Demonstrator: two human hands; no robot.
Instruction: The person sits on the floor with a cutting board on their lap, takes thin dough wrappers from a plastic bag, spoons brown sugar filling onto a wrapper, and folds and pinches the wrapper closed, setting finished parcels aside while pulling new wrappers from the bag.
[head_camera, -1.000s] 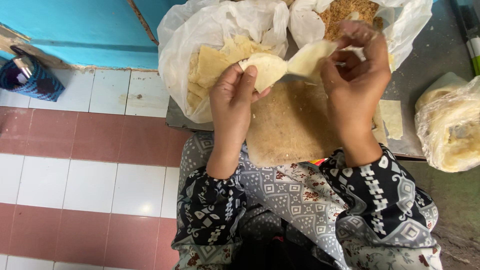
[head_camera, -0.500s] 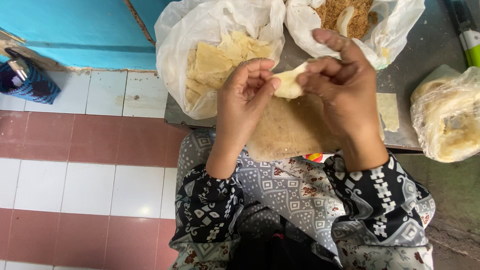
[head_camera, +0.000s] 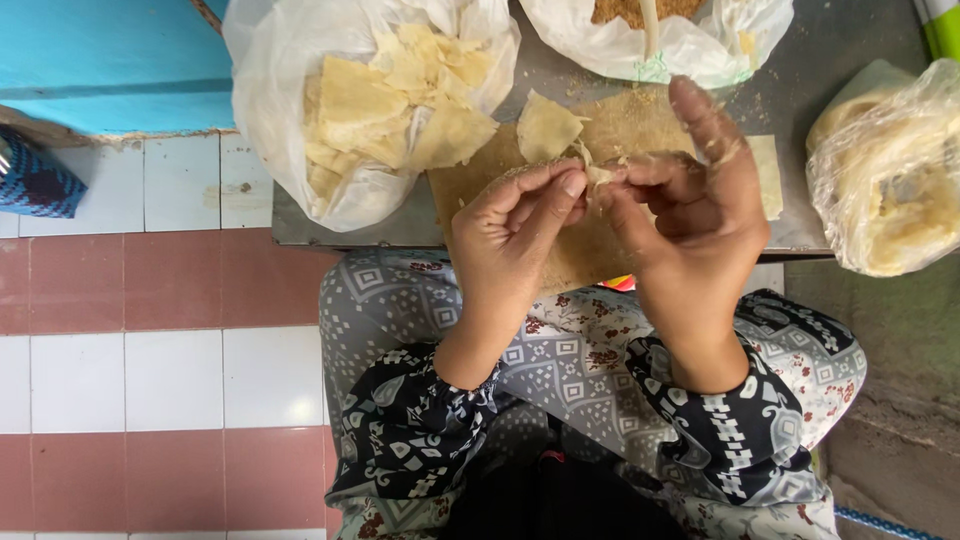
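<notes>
My left hand (head_camera: 515, 225) and my right hand (head_camera: 690, 195) meet fingertip to fingertip over a brown board (head_camera: 590, 250), both pinching a pale folded pastry wrapper (head_camera: 555, 130) whose upper corner sticks up above my fingers. Crumbs of filling cling to my right fingers. At the upper left, an open white plastic bag (head_camera: 290, 110) holds several folded pale wrappers (head_camera: 400, 100). A second white bag (head_camera: 700, 45) at the top holds brown crumbly filling (head_camera: 625, 10).
A clear bag of stacked pale wrapper sheets (head_camera: 890, 170) lies at the right on the grey metal tray (head_camera: 340, 225). A flat wrapper strip (head_camera: 768, 175) rests by my right hand. Red and white floor tiles (head_camera: 150, 350) lie at the left, a blue wall (head_camera: 100, 60) above.
My hands have closed together on the wrapper and folded it smaller, lowering it toward the board. The camera view has moved closer.
</notes>
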